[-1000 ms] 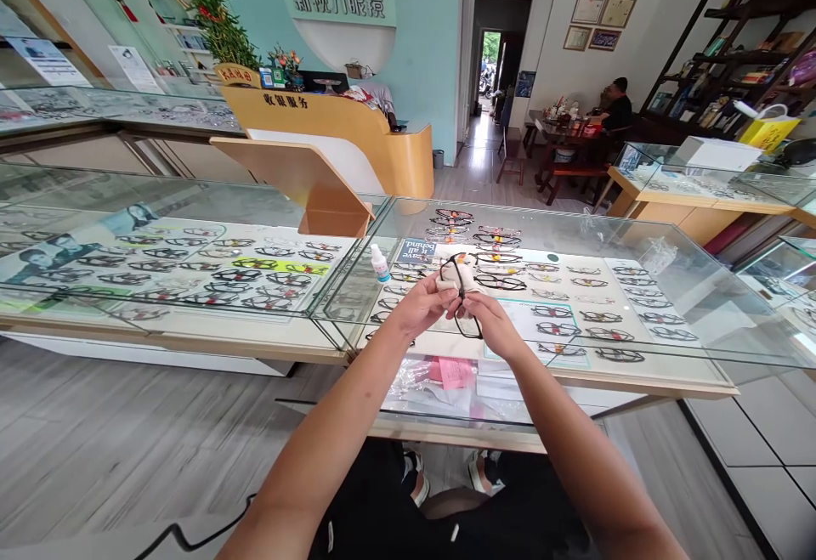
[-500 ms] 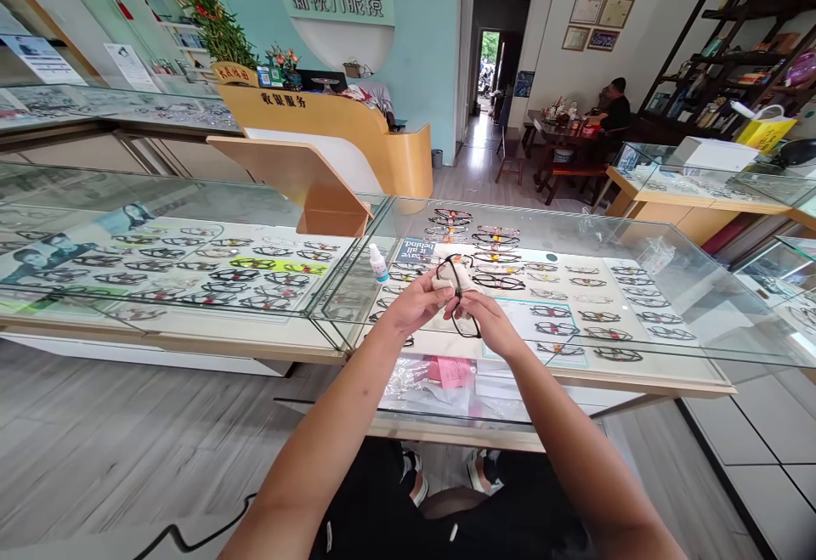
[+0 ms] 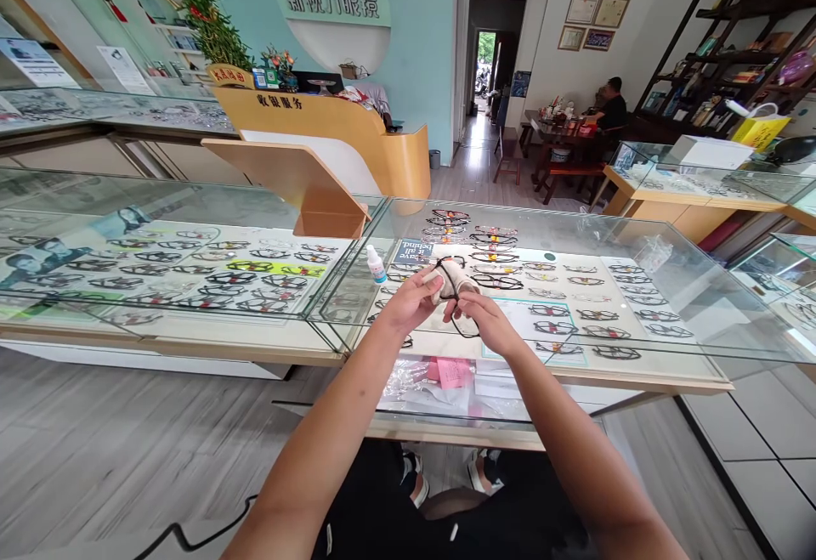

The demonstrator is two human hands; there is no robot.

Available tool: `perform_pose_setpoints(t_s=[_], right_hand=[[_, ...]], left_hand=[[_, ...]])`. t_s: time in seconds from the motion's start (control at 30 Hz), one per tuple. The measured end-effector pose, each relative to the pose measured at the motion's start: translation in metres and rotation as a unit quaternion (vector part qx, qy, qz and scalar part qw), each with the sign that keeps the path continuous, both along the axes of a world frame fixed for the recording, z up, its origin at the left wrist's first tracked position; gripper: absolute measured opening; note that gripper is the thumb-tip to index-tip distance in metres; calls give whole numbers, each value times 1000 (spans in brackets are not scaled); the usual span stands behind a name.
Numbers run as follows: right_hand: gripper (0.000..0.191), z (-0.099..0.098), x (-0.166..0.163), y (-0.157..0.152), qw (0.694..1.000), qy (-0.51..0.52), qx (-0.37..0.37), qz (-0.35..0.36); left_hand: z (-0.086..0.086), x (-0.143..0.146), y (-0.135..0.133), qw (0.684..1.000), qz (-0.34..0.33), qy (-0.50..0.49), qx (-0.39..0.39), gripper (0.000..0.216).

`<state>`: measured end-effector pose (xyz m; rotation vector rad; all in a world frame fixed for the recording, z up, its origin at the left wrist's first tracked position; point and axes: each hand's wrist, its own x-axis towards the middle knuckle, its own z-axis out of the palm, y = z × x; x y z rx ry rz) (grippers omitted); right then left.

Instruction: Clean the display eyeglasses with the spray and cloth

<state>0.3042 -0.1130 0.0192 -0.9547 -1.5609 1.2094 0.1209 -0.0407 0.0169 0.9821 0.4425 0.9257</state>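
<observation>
A pair of black-framed eyeglasses (image 3: 456, 327) is held over the glass counter, tilted so that one rim is higher than the other. A pale cloth (image 3: 454, 274) is bunched around the upper lens. My left hand (image 3: 410, 300) is closed, pinching the cloth against that lens from the left. From the right, my right hand (image 3: 489, 320) grips the frame near its middle, with its fingers bent. The lower rim hangs free below the fingers. A small white spray bottle (image 3: 376, 266) with a blue-and-pink label stands on the counter, left of my hands.
Rows of eyeglasses (image 3: 597, 315) lie inside the glass display case (image 3: 688, 373) beneath my hands. A wooden-framed mirror or stand (image 3: 280, 171) rises at the left on the counter. Beyond are a cashier desk (image 3: 408, 161) and a seated person (image 3: 613, 105) at a dark table.
My fingers and the cloth have shifted slightly over the upper lens, and the eyeglasses have turned a little. The view has moved slightly. Both hands keep their hold.
</observation>
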Motion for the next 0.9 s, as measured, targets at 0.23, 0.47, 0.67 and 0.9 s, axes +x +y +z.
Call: perform_pose_setpoints(t_s=[0.23,0.47,0.67,0.9], right_hand=[[34,-2,-1,2,1000,3,0,-6],[33,-1,-5,-1,1000,1,-1,17],[35,2,0,1,1000,6,11,-19],[32,-5,-7,0,1000,-29,-8,-6]], left_hand=[[3,10,-9,1000,0,5,28,49],[-3,12,-5,1000,1,4,18,58],[0,10,-8,1000,-6,-23,-2,50],[-10,15,-4,1000,5,4,8,53]])
